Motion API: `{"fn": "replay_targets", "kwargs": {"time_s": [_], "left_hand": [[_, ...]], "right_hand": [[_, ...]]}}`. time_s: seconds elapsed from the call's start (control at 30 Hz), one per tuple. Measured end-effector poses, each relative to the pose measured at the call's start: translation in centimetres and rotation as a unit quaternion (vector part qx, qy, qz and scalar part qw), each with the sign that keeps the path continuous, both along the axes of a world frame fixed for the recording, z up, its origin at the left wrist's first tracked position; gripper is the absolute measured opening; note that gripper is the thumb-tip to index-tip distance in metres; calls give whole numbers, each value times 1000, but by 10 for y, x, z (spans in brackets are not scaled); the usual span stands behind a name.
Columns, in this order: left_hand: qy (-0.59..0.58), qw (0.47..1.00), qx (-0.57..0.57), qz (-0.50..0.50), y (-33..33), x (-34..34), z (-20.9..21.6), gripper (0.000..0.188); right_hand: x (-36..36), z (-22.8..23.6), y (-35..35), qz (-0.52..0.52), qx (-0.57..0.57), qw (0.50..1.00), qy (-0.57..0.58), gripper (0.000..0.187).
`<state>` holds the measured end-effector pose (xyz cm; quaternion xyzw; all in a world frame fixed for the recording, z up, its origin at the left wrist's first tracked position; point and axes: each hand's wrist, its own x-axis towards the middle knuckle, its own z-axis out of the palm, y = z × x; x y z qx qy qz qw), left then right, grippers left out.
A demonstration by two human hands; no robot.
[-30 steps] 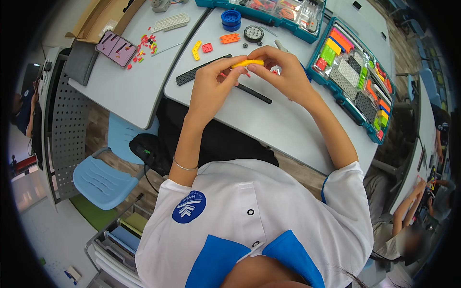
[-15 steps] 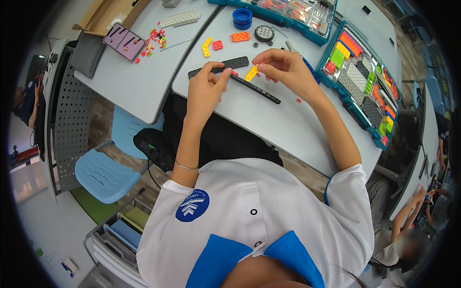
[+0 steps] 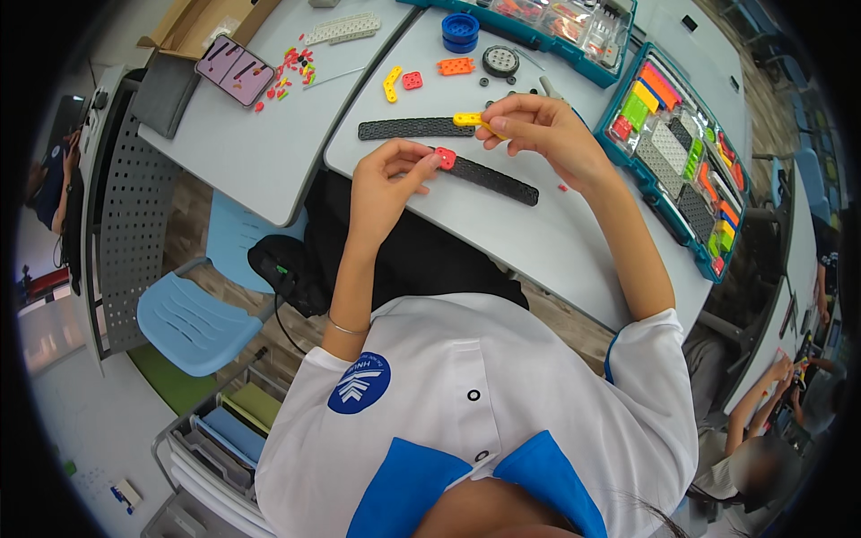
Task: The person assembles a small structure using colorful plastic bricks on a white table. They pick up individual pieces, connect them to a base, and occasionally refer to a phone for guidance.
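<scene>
My left hand (image 3: pixel 387 179) pinches the near end of a black perforated beam (image 3: pixel 495 182), where a small red connector plate (image 3: pixel 445 159) sits on it. The beam slants away to the right above the table. In the fingers of my right hand (image 3: pixel 543 134) is a yellow angled connector plate (image 3: pixel 467 118), its one arm pointing left and the rest partly hidden by the fingers. Behind it a second black perforated beam (image 3: pixel 404 129) lies flat on the table. Farther off lie another yellow angled plate (image 3: pixel 391 84), a red square plate (image 3: pixel 412 81) and an orange plate (image 3: pixel 456 66).
Blue wheel hubs (image 3: pixel 459 32) and a grey wheel (image 3: pixel 500 61) stand at the back. A teal parts case (image 3: pixel 677 157) lies open at the right, another teal case (image 3: pixel 538 34) behind. On the left table are a phone (image 3: pixel 235 72), small loose pegs (image 3: pixel 291 70) and a grey plate (image 3: pixel 343 29).
The held beam has turned so its broad perforated face and the red plate show. My right hand has shifted slightly right with the yellow plate, which now points left.
</scene>
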<state>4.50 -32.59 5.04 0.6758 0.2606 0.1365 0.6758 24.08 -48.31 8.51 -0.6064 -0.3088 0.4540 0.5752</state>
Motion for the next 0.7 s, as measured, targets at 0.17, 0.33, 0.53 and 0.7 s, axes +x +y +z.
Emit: {"fn": "replay_targets", "kwargs": {"time_s": [0.17,0.33,0.53,0.7], "left_hand": [[-86,991,-60,83,-14,3,-9,15],[-95,986,-116,67,-20,6,-3,24],[-99,988,-118,7,-18,5,-3,30],[-117,987,-110,-21,-17,5,-7,28]], "right_hand": [[-4,2,0,5,5,997,78,35],[-16,9,3,-13,28,999,37,35],[-14,-4,5,-7,15,982,-186,23],[-16,-11,3,-28,13,937,-348,23]]}}
